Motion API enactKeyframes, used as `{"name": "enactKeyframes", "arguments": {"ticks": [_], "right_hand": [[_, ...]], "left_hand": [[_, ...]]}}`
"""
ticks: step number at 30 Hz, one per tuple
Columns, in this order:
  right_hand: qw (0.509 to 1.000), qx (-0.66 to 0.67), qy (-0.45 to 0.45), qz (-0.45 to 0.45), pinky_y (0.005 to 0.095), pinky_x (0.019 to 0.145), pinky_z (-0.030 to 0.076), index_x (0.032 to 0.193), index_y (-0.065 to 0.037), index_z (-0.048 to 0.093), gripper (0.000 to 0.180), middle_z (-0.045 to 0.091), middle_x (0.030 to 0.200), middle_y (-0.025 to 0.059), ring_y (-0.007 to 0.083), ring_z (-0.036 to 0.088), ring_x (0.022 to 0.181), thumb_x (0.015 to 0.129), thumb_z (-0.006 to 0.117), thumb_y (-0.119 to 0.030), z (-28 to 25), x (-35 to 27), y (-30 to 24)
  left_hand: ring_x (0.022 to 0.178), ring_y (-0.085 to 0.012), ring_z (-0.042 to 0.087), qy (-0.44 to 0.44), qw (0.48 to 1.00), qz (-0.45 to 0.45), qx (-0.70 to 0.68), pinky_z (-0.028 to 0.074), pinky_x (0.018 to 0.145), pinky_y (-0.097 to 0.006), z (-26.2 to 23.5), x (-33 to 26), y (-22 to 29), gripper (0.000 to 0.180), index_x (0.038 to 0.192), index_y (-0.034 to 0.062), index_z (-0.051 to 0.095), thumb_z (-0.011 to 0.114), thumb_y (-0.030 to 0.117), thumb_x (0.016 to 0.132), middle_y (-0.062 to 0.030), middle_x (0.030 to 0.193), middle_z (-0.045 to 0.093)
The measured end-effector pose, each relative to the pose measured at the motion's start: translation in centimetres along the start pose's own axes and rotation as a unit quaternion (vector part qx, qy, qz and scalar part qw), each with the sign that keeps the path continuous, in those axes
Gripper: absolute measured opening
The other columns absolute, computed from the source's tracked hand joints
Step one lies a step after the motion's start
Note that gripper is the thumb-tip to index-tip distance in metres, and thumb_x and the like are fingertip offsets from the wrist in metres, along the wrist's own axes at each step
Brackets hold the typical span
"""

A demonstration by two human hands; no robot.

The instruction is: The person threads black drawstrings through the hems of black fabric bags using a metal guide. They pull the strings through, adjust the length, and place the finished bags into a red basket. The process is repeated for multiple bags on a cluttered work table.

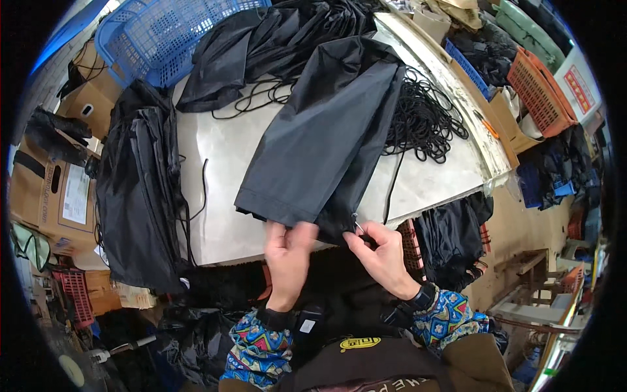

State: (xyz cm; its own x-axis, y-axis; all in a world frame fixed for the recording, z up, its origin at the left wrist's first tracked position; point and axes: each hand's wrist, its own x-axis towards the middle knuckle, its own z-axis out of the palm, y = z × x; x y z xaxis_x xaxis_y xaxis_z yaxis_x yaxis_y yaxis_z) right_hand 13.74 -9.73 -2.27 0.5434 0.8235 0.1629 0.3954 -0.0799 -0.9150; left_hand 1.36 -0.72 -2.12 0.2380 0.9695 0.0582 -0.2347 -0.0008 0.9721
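Note:
A long black fabric bag [313, 144] lies over the near part of the table, its hemmed end toward me. My left hand [287, 258] is closed at that hem, the fingertips partly under the cloth and blurred. My right hand [382, 255] is closed in a pinch at the hem's right corner. A thin silvery metal tool [358, 227] sticks up from its fingertips against the cloth; its lower part is hidden by the fingers. Beside the bag, to the right, lies a tangled heap of black cord [428, 117].
More black fabric bags [140, 189] hang over the table's left edge, and others [274, 46] are piled at the back. A blue plastic basket [157, 39] stands far left. Orange-handled scissors [486, 125] lie at the right edge. Orange crates [542, 91] and cardboard boxes [52, 196] surround the pale table [222, 228].

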Motion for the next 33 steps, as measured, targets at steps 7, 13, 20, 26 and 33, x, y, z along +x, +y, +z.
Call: {"name": "enactKeyframes", "arguments": {"ticks": [7, 13, 20, 26, 33], "right_hand": [[0.999, -0.033, 0.005, -0.016, 0.0272, 0.046, 0.037, 0.073, 0.002, 0.058, 0.015, 0.051, 0.060, 0.0081, 0.0122, 0.046, 0.048, 0.078, 0.068, -0.008, -0.8, 0.1, -0.3], [0.999, -0.033, 0.033, -0.012, 0.0278, 0.046, 0.037, 0.073, 0.002, 0.057, 0.015, 0.051, 0.060, 0.0094, 0.0136, 0.047, 0.048, 0.077, 0.068, -0.007, -0.3, 0.5, 1.2], [0.998, -0.048, 0.033, 0.004, 0.0232, 0.048, 0.035, 0.073, 0.001, 0.055, 0.016, 0.050, 0.057, 0.0020, 0.0065, 0.045, 0.053, 0.078, 0.068, -0.006, -0.8, 0.6, 1.2], [0.999, -0.039, 0.027, -0.025, 0.0357, 0.051, 0.043, 0.079, 0.003, 0.059, 0.013, 0.056, 0.065, 0.0145, 0.0259, 0.058, 0.055, 0.079, 0.065, -0.008, -0.5, 1.0, 0.9], [0.993, -0.108, 0.003, -0.047, 0.0369, 0.054, 0.044, 0.100, 0.002, 0.056, 0.014, 0.052, 0.071, 0.0154, 0.0321, 0.057, 0.063, 0.086, 0.056, -0.003, -3.7, 0.0, -1.7]], "left_hand": [[0.068, -0.0170, 0.063, -0.055, 0.989, -0.132, 0.030, 0.049, 0.061, -0.027, -0.9, 1.7, 1.2, 0.019, 0.092, -0.0023, 0.063, 0.061, 0.017, 0.091, -0.0077, 0.084, 0.066], [0.074, -0.0220, 0.068, -0.120, 0.928, -0.314, -0.159, 0.055, 0.059, -0.029, -0.7, 1.2, 1.9, 0.025, 0.096, -0.0046, 0.059, 0.061, 0.020, 0.091, -0.0104, 0.082, 0.064], [0.068, -0.0231, 0.068, -0.152, 0.964, -0.217, -0.004, 0.057, 0.062, -0.030, -1.1, 0.4, 2.4, 0.018, 0.090, -0.0043, 0.062, 0.061, 0.014, 0.090, -0.0108, 0.079, 0.064], [0.084, -0.0283, 0.068, -0.152, 0.914, -0.330, -0.180, 0.058, 0.070, -0.032, 0.5, 0.2, 3.3, 0.019, 0.095, -0.0041, 0.063, 0.060, 0.014, 0.090, -0.0171, 0.092, 0.067], [0.088, -0.0275, 0.068, -0.088, 0.945, -0.267, -0.169, 0.056, 0.077, -0.033, 1.8, -0.3, 1.7, 0.020, 0.098, -0.0038, 0.063, 0.062, 0.013, 0.089, -0.0173, 0.094, 0.067]]}}
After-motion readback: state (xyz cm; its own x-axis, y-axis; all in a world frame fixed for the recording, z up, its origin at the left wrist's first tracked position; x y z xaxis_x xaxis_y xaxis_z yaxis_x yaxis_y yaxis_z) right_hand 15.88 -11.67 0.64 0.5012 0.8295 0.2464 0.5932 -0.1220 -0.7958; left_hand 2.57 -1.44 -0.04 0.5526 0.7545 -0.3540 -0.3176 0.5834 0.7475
